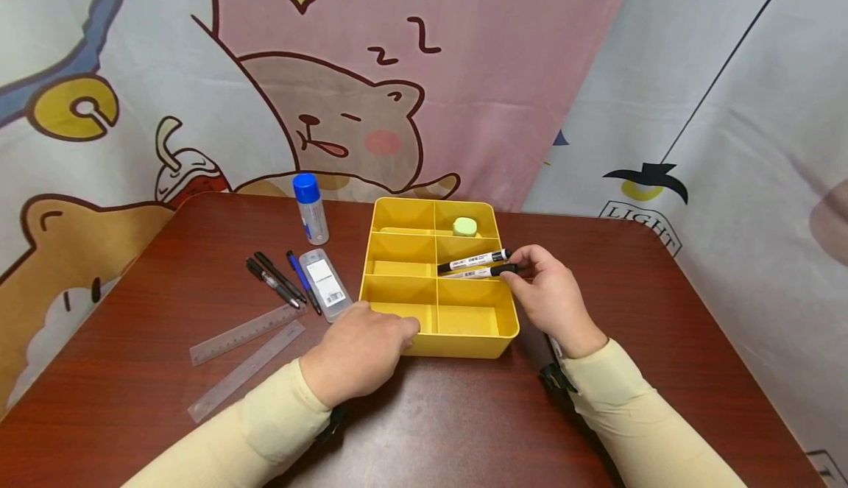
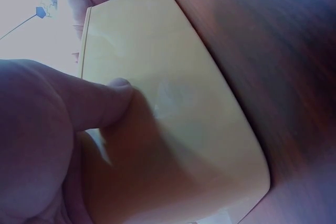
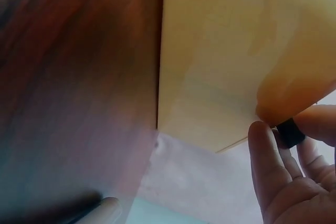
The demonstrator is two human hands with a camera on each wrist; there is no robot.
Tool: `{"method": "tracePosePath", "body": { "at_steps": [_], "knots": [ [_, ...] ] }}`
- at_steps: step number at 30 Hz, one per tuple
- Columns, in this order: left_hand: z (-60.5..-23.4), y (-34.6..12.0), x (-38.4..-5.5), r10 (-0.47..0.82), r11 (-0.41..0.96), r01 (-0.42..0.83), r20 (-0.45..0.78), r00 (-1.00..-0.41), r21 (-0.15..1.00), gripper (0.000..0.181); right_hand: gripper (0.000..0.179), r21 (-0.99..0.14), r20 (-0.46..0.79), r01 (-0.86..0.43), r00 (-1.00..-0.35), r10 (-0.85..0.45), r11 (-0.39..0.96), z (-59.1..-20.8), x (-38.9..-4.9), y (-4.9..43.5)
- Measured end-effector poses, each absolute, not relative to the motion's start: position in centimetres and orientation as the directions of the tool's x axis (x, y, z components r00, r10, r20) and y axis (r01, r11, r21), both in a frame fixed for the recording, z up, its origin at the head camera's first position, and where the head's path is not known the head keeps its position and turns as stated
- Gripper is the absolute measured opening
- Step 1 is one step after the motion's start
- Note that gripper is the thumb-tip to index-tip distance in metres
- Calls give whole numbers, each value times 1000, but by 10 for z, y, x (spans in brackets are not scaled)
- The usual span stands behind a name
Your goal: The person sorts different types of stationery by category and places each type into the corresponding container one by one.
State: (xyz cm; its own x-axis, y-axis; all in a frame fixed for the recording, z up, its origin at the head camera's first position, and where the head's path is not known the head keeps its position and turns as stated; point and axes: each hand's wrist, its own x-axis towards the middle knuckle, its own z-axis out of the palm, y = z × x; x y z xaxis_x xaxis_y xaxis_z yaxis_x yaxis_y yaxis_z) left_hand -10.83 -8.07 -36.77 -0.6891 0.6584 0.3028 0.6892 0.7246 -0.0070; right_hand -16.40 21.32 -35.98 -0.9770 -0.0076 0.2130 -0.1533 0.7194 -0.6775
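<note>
A yellow six-compartment box [image 1: 457, 346] stands mid-table. My left hand [image 1: 361, 348] grips its front left corner; in the left wrist view the thumb [image 2: 113, 100] lies along the outer wall. Over the box's right side, my right hand [image 1: 546, 293] pinches a white marker [image 1: 470, 274] by its black cap [image 3: 290, 132]. Another white marker [image 1: 473, 260] lies just behind it, its cap end by the index finger. Both markers slant down into the middle right compartment. A pale green block-like item [image 1: 465, 227] sits in the back right compartment.
Left of the box are a blue-capped bottle [image 1: 311, 212], a clear case with a white label [image 1: 324, 282], a blue pen [image 1: 303, 282], black pens [image 1: 273, 280] and two clear rulers [image 1: 245, 333] [image 1: 245, 372]. A printed cloth [image 1: 530, 68] hangs behind the table.
</note>
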Motion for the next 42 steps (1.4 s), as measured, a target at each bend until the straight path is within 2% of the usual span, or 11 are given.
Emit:
{"method": "tracePosePath", "body": {
  "at_steps": [25,29,42],
  "knots": [
    [-370,-79,-108,642,739,674,304,-704,0,33,24,-669,199,-178,-978,-57,722,-351,-159,226],
    [-371,-79,-109,644,738,675,307,-701,-4,34,23,-635,189,-164,-981,-54,755,-347,-157,235],
    [-370,-80,-109,641,743,670,281,-714,8,32,26,-442,-6,-108,-992,-123,890,-339,-156,261]
  ]
}}
